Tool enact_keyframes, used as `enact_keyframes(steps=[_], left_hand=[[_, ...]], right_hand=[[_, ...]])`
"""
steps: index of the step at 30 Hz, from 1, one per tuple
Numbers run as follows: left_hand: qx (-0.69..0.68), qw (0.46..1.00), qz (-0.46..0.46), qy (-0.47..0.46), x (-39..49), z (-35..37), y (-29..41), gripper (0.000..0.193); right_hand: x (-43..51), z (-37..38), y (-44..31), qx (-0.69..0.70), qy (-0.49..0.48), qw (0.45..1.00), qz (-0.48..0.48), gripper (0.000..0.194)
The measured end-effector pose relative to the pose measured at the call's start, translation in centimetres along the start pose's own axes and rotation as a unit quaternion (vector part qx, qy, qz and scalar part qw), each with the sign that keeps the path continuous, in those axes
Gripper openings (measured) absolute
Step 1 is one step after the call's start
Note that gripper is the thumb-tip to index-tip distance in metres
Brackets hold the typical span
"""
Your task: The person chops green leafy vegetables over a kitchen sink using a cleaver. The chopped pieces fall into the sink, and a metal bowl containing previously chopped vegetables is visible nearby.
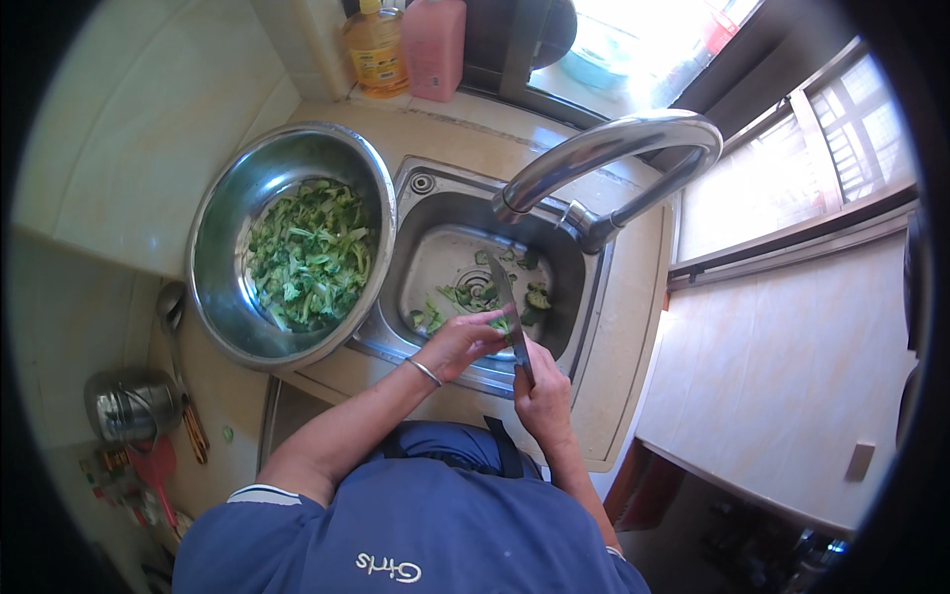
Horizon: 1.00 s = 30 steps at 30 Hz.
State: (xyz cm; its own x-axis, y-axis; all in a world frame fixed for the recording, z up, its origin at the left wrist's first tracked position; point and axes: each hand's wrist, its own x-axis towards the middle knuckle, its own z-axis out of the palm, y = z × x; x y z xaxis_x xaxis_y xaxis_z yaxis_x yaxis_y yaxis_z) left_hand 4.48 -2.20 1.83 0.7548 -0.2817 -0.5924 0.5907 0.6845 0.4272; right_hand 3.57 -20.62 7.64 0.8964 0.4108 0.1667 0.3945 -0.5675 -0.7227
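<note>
Over the front of a steel sink [571,327], my right hand [545,390] grips a kitchen knife [505,286] by its handle, the blade pointing toward the back of the sink. My left hand [467,343] holds a small broccoli piece [502,325] against the blade; fingers and blade partly hide it. Below, several loose broccoli pieces [537,295] lie on the sink floor around the drain [477,288]. To the left, a large steel basin [215,245] holds a heap of cut broccoli [312,256].
A curved faucet [631,137] arches over the sink's back right. Behind stand a bottle of yellow liquid [377,56] and a pink jug [433,52]. On the left counter are a ladle [172,308], a steel pot [133,405] and a pink spatula [154,464]. Windows [757,185] are at right.
</note>
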Motion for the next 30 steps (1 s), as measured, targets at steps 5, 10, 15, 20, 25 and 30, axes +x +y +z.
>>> enact_keyframes(steps=[5,10,15,20,25,30], left_hand=[[0.067,0.997,0.02,-0.009,-0.22,0.34,0.04,0.049],[0.152,0.987,0.033,-0.03,-0.36,0.52,0.13,0.049],[0.214,0.974,0.049,-0.053,-0.28,0.51,0.17,0.047],[0.241,0.967,0.049,-0.069,0.01,0.44,0.04,0.047],[0.278,0.955,0.051,-0.09,0.39,-0.25,0.22,0.045],[0.263,0.956,0.052,-0.118,0.4,-0.1,0.12,0.044]], right_hand=[[-0.08,-0.15,0.26,0.005,-0.027,1.0,0.003,0.045],[-0.13,-0.37,0.08,0.049,-0.04,0.997,0.047,0.046],[-0.1,-0.46,0.14,0.053,-0.044,0.997,0.043,0.047],[0.01,-0.13,0.24,0.044,-0.027,0.998,0.036,0.045],[0.24,-0.01,0.23,0.068,-0.017,0.996,0.047,0.036],[0.34,0.23,0.34,0.066,0.007,0.996,0.065,0.026]])
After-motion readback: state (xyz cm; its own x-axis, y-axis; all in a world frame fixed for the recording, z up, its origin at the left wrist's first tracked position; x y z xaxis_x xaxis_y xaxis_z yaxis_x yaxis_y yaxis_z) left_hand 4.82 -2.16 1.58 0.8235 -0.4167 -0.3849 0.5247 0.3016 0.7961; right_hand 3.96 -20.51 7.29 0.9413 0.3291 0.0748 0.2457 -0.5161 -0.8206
